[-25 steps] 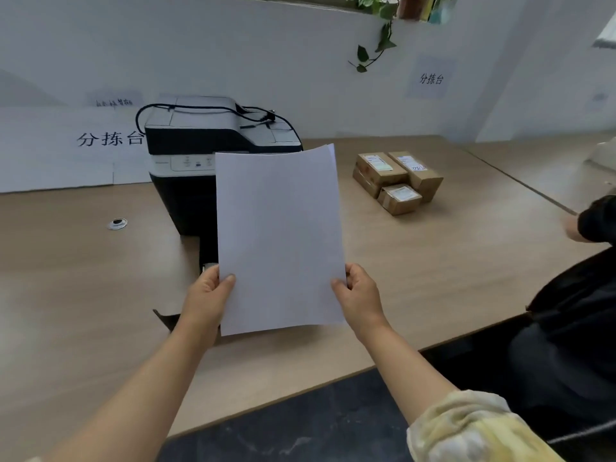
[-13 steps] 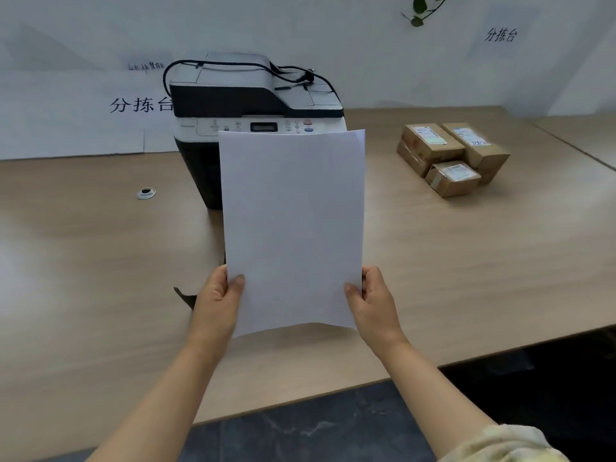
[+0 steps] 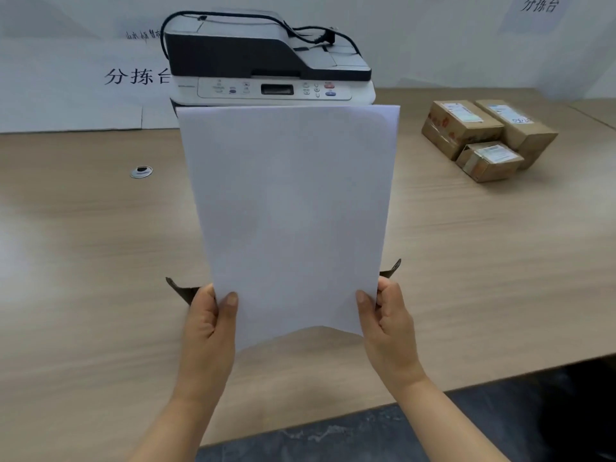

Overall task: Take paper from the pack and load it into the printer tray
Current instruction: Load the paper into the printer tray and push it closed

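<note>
Pinching white paper at its near corners, left hand and right hand hold it out beyond them toward the printer, loading not yet done

Three taped cardboard boxes with white labels sit clustered together on the right of the wooden table, a small round silver grommet lies on its left side, and white paper signs with black characters hang on the wall behind.
</note>
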Available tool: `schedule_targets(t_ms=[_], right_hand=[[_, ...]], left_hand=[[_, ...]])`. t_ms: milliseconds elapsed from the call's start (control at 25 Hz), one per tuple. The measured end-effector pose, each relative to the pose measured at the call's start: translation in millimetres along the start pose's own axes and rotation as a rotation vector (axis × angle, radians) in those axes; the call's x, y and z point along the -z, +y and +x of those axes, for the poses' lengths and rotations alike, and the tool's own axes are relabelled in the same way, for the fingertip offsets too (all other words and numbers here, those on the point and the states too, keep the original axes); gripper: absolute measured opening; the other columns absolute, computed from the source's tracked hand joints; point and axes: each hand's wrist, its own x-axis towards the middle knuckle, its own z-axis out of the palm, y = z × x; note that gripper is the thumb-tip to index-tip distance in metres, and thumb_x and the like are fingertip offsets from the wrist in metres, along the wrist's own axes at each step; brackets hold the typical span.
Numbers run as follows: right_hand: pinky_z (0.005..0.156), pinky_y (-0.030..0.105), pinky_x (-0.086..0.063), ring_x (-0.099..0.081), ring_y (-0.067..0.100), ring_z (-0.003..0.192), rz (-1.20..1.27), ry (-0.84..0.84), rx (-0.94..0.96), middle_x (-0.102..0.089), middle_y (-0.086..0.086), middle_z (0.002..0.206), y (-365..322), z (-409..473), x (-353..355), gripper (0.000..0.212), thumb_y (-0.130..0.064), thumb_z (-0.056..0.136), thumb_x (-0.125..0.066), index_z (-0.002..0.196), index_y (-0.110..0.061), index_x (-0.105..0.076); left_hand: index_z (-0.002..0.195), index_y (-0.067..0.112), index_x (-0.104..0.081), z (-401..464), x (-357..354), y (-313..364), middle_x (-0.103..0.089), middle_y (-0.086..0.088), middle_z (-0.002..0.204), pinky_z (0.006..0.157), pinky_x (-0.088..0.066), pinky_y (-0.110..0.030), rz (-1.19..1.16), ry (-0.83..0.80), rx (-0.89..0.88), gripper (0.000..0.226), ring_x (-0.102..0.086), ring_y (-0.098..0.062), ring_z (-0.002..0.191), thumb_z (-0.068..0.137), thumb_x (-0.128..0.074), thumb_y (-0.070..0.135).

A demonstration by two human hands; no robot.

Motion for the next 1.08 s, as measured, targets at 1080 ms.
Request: schedule_targets(t_ms=[1080], right_hand=[[0.079, 0.017, -0.050, -0.062, 0.000, 0.088, 0.089, -0.063, -0.104, -0.068, -0.021, 0.096, 44, -17, -30, 0.022, -0.013, 0.093, -0.049, 0.105, -0.030, -0.056]], left_hand=[[0.099, 0.005, -0.055, 3, 3, -41, -0.068, 0.027, 0.084, 0.069, -0.047, -0.005, 0.042, -0.004, 0.031, 0.011, -0.060, 0.011, 0.079, 0.095, -0.047, 0.011]])
